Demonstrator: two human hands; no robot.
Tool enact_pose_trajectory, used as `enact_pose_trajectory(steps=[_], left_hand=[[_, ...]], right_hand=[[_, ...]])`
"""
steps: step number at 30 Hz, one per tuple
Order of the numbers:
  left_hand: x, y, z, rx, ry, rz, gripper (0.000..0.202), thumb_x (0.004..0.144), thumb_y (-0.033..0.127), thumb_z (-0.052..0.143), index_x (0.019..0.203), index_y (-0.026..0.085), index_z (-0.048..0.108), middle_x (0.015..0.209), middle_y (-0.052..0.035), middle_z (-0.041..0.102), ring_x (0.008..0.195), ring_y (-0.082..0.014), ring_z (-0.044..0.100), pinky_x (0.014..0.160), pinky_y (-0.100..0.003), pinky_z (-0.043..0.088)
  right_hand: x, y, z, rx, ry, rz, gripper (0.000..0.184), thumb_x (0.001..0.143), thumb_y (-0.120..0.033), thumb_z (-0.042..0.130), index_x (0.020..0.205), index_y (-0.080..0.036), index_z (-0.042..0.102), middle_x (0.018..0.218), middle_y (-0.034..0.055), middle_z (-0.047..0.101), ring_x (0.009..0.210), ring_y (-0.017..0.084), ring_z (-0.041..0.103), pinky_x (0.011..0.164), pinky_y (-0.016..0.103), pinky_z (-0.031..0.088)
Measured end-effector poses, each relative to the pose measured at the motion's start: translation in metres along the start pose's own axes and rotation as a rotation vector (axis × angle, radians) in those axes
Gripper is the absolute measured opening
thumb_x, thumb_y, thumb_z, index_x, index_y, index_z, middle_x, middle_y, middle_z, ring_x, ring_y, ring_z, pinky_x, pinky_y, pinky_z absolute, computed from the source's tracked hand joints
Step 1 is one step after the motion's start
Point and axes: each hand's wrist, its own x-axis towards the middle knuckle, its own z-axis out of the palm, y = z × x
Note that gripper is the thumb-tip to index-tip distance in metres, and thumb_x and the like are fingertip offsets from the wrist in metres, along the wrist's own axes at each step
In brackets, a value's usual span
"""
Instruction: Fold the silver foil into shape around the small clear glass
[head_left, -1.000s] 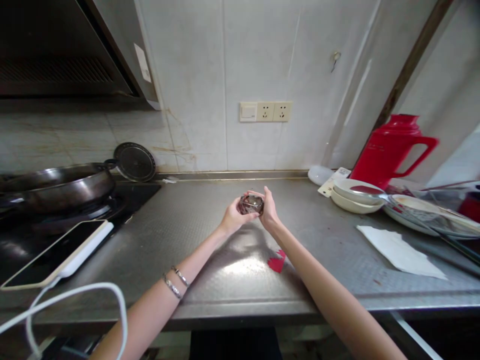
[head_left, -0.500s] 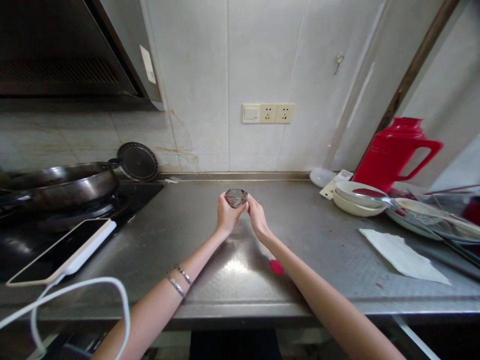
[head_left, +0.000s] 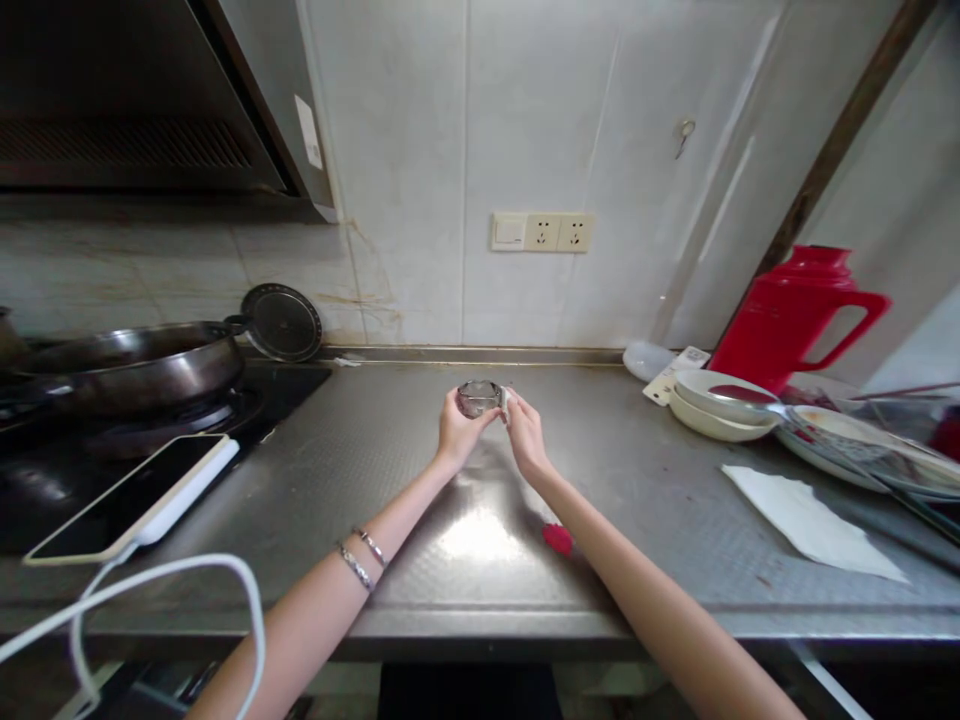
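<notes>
My left hand point(head_left: 459, 432) is wrapped round a small clear glass point(head_left: 480, 397), held up over the steel counter with its round rim facing me. Close against the right side of the glass, my right hand point(head_left: 528, 434) has its fingers pressed together on a small white piece point(head_left: 505, 404). It looks like paper or cloth, mostly hidden by the fingers. On the counter below, a small red object point(head_left: 556, 538) lies by my right forearm; its kind is unclear.
A pan point(head_left: 150, 365) sits on the stove at left, a phone point(head_left: 131, 497) with a white cable nearer. At right are stacked bowls point(head_left: 720, 425), a red thermos jug point(head_left: 799, 320), plates and a white paper sheet point(head_left: 814, 525). Wall sockets point(head_left: 559, 233) are behind.
My right hand has moved slightly right, away from the glass, and the white piece at its fingertips shows more. My left hand still holds the glass. The view has shifted slightly.
</notes>
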Motion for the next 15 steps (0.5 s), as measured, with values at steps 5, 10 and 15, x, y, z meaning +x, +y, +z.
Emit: enact_pose_trajectory(steps=[5, 10, 15], left_hand=[[0.002, 0.003, -0.002, -0.074, -0.087, -0.047, 0.061, 0.054, 0.028, 0.083, 0.105, 0.014, 0.053, 0.104, -0.0098, 0.064, 0.095, -0.0203, 0.062, 0.089, -0.035, 0.045], [0.000, 0.014, -0.004, -0.099, -0.198, -0.051, 0.055, 0.055, 0.025, 0.083, 0.102, 0.014, 0.056, 0.102, -0.0092, 0.066, 0.095, -0.0202, 0.062, 0.090, -0.035, 0.045], [0.000, 0.016, -0.007, -0.092, -0.280, -0.006, 0.053, 0.058, 0.029, 0.082, 0.102, 0.014, 0.057, 0.103, -0.0093, 0.066, 0.095, -0.0205, 0.062, 0.090, -0.034, 0.045]], right_hand=[[0.009, 0.001, -0.007, 0.129, 0.060, 0.017, 0.023, 0.071, -0.031, 0.055, 0.089, -0.020, 0.065, 0.095, 0.0013, 0.069, 0.095, 0.017, 0.061, 0.080, 0.027, 0.050], [0.015, -0.002, -0.010, 0.181, 0.030, 0.095, 0.015, 0.070, -0.035, 0.056, 0.072, -0.020, 0.060, 0.072, 0.0000, 0.065, 0.074, 0.015, 0.060, 0.071, 0.026, 0.052], [0.019, -0.003, -0.013, 0.139, -0.002, 0.129, 0.012, 0.065, -0.031, 0.062, 0.068, -0.019, 0.060, 0.068, 0.0000, 0.064, 0.067, 0.014, 0.059, 0.064, 0.024, 0.052]])
